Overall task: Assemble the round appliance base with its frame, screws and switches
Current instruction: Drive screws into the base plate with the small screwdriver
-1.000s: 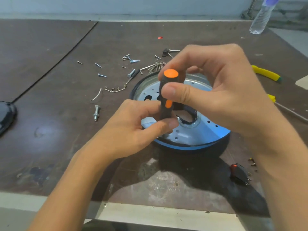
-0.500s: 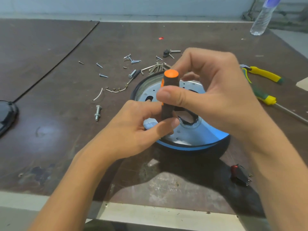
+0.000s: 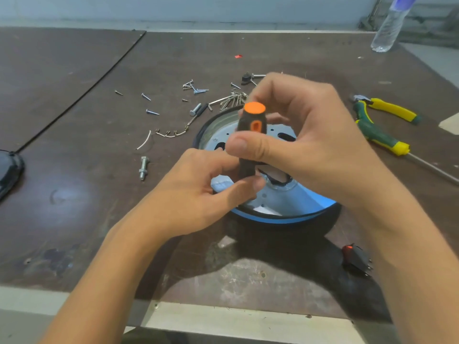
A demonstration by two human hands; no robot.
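Observation:
The round appliance base [image 3: 293, 214], black with a blue band and a metal plate inside, lies on the brown table. A screwdriver [image 3: 251, 125] with a black and orange handle stands upright over the plate's left part. My right hand [image 3: 305, 142] pinches the upper handle between thumb and fingers. My left hand [image 3: 198, 192] pinches the lower handle, thumb under it; the tip is hidden behind that hand. Loose screws [image 3: 196, 89] lie scattered behind the base. A black switch with a red rocker [image 3: 355, 260] lies near the front right.
Yellow-green pliers [image 3: 380, 120] and a second screwdriver lie at the right. A plastic bottle [image 3: 388, 26] stands at the back right. A bolt [image 3: 143, 167] and bits of wire [image 3: 171, 134] lie left of the base. A dark round part [image 3: 10, 170] sits at the left edge.
My right hand's thumb and fingers have shifted round the screwdriver handle, which has turned so its orange slot faces me. My left hand keeps its grip. The base stays in place.

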